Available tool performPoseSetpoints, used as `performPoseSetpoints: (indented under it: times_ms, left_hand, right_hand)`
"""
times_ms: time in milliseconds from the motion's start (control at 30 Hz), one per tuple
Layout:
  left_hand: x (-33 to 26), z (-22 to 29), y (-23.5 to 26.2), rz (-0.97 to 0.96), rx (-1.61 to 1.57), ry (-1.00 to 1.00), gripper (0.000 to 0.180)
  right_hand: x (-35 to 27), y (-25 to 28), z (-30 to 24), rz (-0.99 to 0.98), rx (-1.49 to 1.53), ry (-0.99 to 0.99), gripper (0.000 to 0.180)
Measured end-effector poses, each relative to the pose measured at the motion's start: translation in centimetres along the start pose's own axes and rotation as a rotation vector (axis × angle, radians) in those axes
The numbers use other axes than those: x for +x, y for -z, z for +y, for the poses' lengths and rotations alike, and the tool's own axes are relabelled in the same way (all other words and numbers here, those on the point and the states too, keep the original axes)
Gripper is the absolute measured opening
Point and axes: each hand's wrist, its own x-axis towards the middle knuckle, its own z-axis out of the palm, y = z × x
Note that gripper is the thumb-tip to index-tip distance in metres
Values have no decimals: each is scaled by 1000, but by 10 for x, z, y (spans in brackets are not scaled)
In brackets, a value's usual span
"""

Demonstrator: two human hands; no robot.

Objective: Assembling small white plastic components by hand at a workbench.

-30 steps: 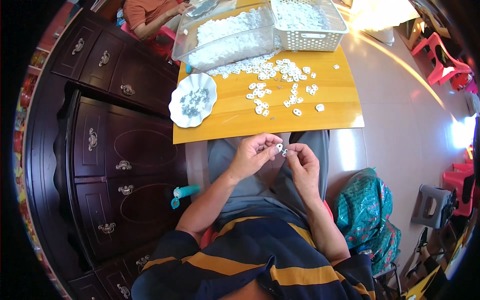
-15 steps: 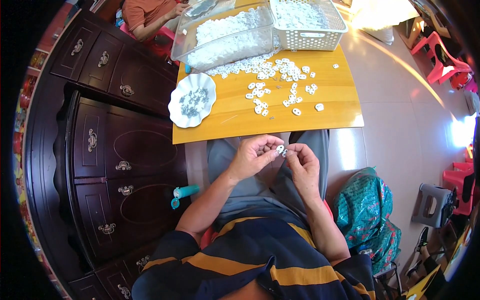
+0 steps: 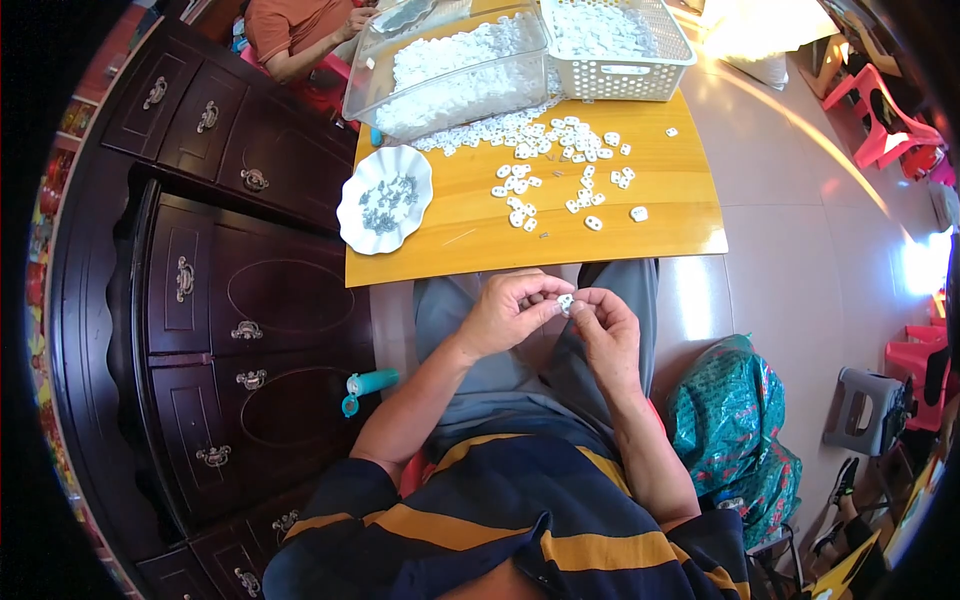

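White plastic piece (image 3: 566, 301) is what we hold over our lap, pinched between the fingertips of both hands. Going from big to small: beyond the grip stands the wooden table (image 3: 470, 235), with a clear tub (image 3: 450, 70) and a white basket (image 3: 615, 40) at its far side, both full of white pieces. Nearer to the grip, a little to its left, lies a scalloped white plate (image 3: 385, 198) with small grey metal parts, and loose white pieces (image 3: 560, 165) are spread straight ahead of our fingers.

Our left hand (image 3: 505, 318) closes on the piece from the left, and our right hand (image 3: 605, 330) meets it from the right, so the piece sits exactly where the fingertips join. We judge that it is best to keep the wrists low and steady, and to press only lightly, because such a small part can slip and fall. If a metal part is between the fingers, we cannot tell.
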Motion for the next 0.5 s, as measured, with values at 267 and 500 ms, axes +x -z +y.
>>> performPoseSetpoints:
  times_ms: [267, 500]
  left_hand:
    - [4, 6, 9, -95, 91, -44, 31]
    - [4, 25, -8, 10, 576, -257, 51]
  right_hand:
    - [0, 3, -2, -105, 127, -202, 14]
    - [2, 5, 2, -102, 256, -230, 14]
